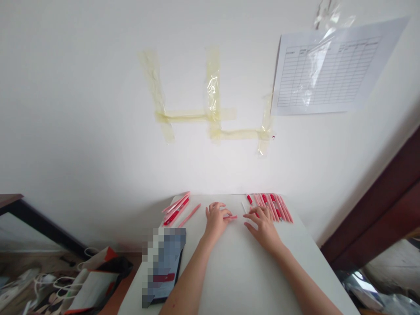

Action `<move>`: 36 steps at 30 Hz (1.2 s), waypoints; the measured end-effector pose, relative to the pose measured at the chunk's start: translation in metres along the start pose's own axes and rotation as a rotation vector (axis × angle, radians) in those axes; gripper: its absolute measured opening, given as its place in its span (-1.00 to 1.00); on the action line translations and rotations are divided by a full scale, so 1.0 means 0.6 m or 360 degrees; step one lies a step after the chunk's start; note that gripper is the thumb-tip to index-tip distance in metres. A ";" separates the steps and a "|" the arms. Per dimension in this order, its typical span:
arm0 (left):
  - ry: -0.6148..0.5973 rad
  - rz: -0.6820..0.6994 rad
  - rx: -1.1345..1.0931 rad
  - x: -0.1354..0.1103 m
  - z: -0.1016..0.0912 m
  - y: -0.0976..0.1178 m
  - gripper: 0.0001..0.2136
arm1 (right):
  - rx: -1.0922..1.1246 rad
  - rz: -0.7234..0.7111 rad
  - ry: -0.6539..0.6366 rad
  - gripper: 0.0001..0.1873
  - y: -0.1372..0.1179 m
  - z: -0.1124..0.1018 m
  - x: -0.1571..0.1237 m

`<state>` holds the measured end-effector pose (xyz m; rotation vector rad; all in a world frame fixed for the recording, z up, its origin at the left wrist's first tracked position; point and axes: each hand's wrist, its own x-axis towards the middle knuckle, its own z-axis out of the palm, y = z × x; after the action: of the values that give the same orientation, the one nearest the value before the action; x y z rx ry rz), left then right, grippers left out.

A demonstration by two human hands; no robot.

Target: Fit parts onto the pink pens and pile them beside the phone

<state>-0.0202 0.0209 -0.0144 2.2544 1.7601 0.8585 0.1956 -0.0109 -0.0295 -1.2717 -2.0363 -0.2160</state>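
Holding a pink stick [233, 217] clamped in the left grip [215, 218], over the far middle of the table [236, 271]. Thumb and index apart on the right grip [264, 223], near a thin white rod [243, 207] and pink sticks [285, 211] with red pens [274, 203]. Cannot read the taped-up printed grid [328, 74], too small. Farther left, a pink-and-red bundle [177, 211]; nearer, beside the left forearm, a partly pixelated dark device [172, 249].
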 end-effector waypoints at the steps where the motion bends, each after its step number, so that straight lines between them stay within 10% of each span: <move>1: -0.0025 0.0032 -0.0025 -0.001 0.004 0.003 -0.93 | -0.0001 -0.0008 -0.0037 -0.72 -0.003 0.000 0.000; 36: 0.0036 0.0107 -0.0086 0.004 -0.023 0.002 -0.81 | 0.0091 0.0302 -0.0205 -0.93 -0.016 0.023 -0.004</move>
<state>-0.0261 0.0198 -0.0018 2.2896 1.6583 0.9366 0.1816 -0.0109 -0.0392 -1.4653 -1.9972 0.0132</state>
